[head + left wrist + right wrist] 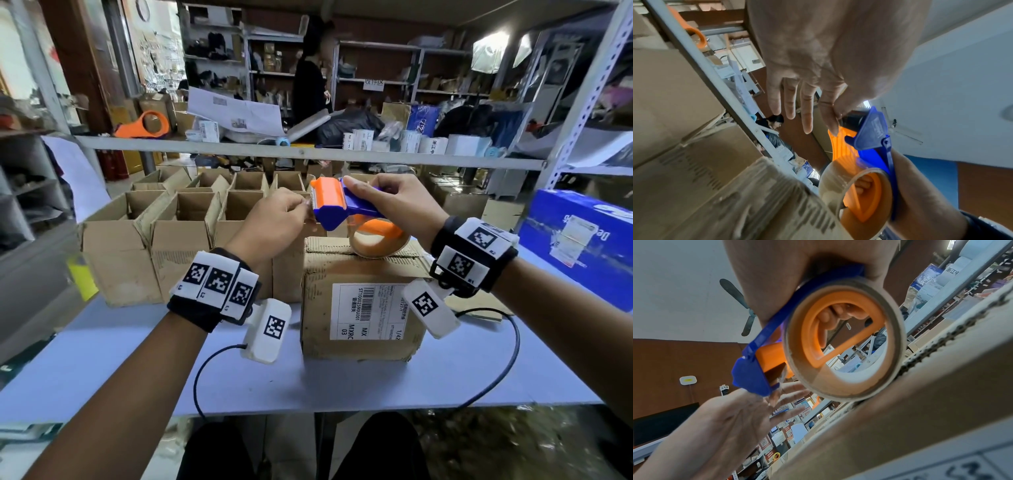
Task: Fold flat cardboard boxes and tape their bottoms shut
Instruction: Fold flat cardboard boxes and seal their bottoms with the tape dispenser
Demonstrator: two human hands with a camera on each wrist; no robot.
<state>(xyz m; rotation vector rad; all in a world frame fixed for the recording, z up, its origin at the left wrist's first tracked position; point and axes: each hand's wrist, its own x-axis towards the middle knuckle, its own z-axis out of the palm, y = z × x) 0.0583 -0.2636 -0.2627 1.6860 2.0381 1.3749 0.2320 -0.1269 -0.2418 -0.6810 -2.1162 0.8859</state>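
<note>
A closed cardboard box (359, 301) with a white shipping label stands on the pale blue table (137, 359), its flapped face upward. Just above its top, my right hand (363, 195) grips a blue and orange tape dispenser (342, 205) holding a roll of clear tape (376, 243). My left hand (305, 205) pinches the tape end at the serrated cutter between thumb and forefinger, its other fingers straight. The left wrist view shows that pinch, left hand (835, 113) against dispenser (869, 134). In the right wrist view the roll (838, 386) hangs close over the box edge (920, 402).
Several open-topped cardboard boxes (178, 233) stand in rows behind and left of the labelled box. A blue carton (582, 246) lies at the right. A grey shelf rail (308, 152) crosses above, with another orange dispenser (147, 125) on it. A person (311, 78) stands beyond.
</note>
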